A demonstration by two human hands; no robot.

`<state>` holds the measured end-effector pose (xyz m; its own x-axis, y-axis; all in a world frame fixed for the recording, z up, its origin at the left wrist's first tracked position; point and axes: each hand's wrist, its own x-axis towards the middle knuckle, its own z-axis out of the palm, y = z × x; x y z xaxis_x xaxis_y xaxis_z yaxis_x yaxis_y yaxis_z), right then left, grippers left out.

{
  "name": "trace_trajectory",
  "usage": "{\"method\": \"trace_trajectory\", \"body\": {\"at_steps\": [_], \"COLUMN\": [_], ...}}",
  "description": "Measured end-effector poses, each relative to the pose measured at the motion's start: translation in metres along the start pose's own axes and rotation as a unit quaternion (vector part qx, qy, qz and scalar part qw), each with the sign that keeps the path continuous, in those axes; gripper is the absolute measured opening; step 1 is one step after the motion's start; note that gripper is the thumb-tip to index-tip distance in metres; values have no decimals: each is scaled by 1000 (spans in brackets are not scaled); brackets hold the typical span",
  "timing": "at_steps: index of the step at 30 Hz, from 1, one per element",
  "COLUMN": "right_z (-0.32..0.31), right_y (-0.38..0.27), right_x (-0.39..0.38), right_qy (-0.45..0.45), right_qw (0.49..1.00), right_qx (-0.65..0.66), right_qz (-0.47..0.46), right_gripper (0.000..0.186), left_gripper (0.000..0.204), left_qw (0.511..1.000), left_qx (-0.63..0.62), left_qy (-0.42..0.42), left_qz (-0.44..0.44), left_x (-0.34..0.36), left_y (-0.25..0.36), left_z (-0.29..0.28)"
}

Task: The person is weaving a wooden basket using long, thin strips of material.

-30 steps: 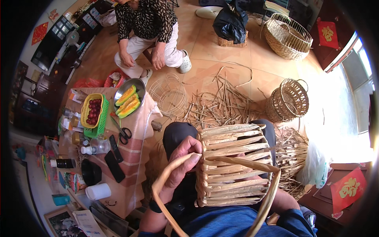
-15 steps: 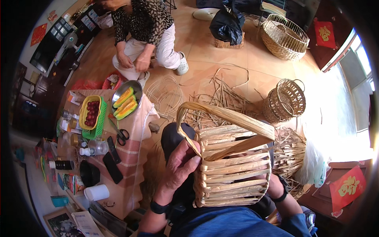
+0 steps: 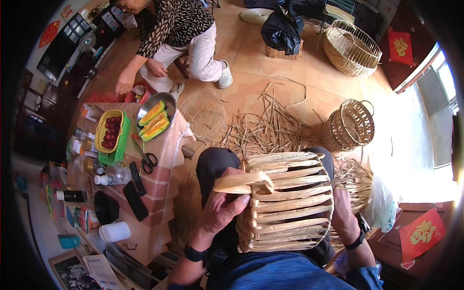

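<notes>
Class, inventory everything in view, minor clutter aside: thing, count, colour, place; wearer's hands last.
Strip-woven basket: one, tan, lower centre
Bent strip: one, tan, basket's left edge
Loose strips: many, brown, centre
Handled basket: one, brown, right
Wide basket: one, tan, upper right
Bag: one, black, top centre
Person: one, dark patterned top, upper left
Table: one, pinkish cloth, left
Metal bowl: one, silver, table
Melon pieces: at least two, orange-fleshed, in bowl
Plastic baskets: two, yellow and green, table
Fruits: many, dark red, in yellow basket
Scissors: one pair, black-handled, table
Left hand: one, bare, at basket's left edge
Right hand: one, bare, at basket's right edge
</notes>
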<state>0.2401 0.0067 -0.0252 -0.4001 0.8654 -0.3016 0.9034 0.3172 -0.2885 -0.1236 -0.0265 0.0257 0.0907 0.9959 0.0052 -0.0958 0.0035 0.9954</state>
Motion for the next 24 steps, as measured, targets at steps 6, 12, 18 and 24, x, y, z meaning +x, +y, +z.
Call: {"method": "trace_trajectory", "body": {"at_steps": [6, 12, 18, 24], "right_z": [0, 28, 45, 43], "right_y": [-37, -82, -79, -47], "right_x": [18, 42, 37, 15], "right_qy": [134, -19, -55, -73], "right_qw": [922, 864, 852, 878], "right_qx": [249, 429, 461, 424], "right_qz": [-266, -263, -242, -209], "right_gripper": [46, 46, 46, 47], "left_gripper": [32, 34, 30, 26], "left_qw": [1000, 1000, 999, 998], "left_qx": [6, 22, -33, -38], "left_qy": [-16, -9, 8, 15], "left_qz": [-3, 10, -35, -53], "left_x": [8, 7, 5, 5], "left_y": [-1, -1, 2, 1], "left_z": [5, 7, 9, 9]}}
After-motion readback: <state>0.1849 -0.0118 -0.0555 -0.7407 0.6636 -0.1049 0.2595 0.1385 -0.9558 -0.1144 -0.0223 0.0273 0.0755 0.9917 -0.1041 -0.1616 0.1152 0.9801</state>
